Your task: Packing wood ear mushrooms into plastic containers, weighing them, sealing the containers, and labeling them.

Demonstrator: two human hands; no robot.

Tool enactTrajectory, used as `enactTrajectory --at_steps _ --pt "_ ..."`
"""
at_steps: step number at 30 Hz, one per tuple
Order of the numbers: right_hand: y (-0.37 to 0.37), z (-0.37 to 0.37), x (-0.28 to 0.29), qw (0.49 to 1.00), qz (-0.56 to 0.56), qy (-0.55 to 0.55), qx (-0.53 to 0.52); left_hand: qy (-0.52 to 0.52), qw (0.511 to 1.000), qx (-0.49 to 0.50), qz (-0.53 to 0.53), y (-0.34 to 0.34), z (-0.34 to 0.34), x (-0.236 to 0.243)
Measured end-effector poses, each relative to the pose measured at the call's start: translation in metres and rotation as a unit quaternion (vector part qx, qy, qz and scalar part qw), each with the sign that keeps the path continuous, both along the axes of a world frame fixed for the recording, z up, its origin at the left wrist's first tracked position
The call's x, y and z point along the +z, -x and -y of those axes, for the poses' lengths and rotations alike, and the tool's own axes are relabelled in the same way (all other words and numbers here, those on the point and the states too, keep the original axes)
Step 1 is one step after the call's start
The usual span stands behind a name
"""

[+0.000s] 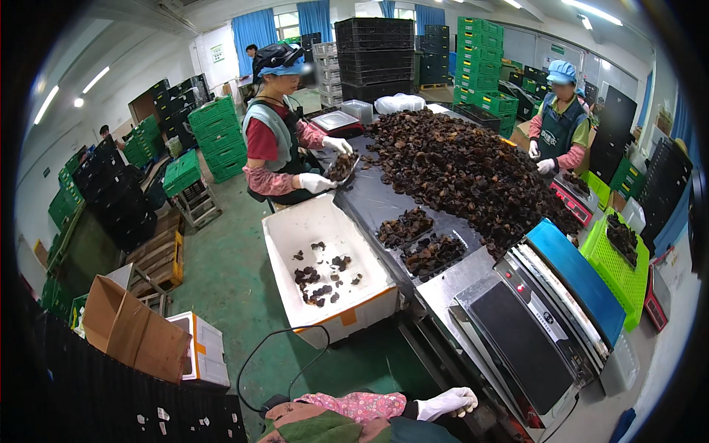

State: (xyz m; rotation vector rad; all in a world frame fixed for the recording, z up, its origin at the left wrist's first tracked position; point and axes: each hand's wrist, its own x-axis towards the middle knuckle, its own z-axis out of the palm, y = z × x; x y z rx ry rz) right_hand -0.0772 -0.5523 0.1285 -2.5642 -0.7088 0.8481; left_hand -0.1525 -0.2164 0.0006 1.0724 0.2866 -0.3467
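My left hand [447, 404], in a white glove with a pink floral sleeve, is at the lower edge in front of my body. Its fingers are curled in, and nothing shows in them. My right hand is out of view. Nearest the glove stands a tray-wrapping machine [521, 347] with a black plate and blue top. Beyond it, two clear trays of dark wood ear mushrooms [405, 227] rest on the metal table [380, 193]. A large heap of wood ear mushrooms [458, 162] covers the far part of the table.
A white foam box [277, 244] with scattered mushrooms stands left of the table. At the table's far left a co-worker [273, 140] holds a filled tray; another [561, 133] works at a red scale [572, 203]. A green crate [620, 277] and a cable [247, 362] are close by.
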Motion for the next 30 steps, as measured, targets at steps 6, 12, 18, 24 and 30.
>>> enactTrajectory --at_steps 6,12,18,24,30 --pt "0.000 0.001 0.002 1.000 0.017 -0.008 0.008 0.014 1.000 -0.006 -0.003 -0.003 0.007 -0.002" --pt "0.003 -0.003 0.005 1.000 0.016 -0.001 0.012 0.016 1.000 -0.023 0.004 -0.005 0.012 -0.004" --pt "0.002 -0.004 0.003 0.999 0.023 -0.020 0.017 0.016 1.000 -0.015 -0.015 -0.007 0.019 0.007" --pt "0.003 -0.008 0.008 0.999 0.036 -0.038 0.015 0.026 0.999 -0.037 0.010 -0.005 0.033 0.005" --pt "0.005 -0.009 0.008 0.997 0.064 -0.041 0.031 0.033 0.998 -0.054 -0.028 0.007 0.044 0.008"
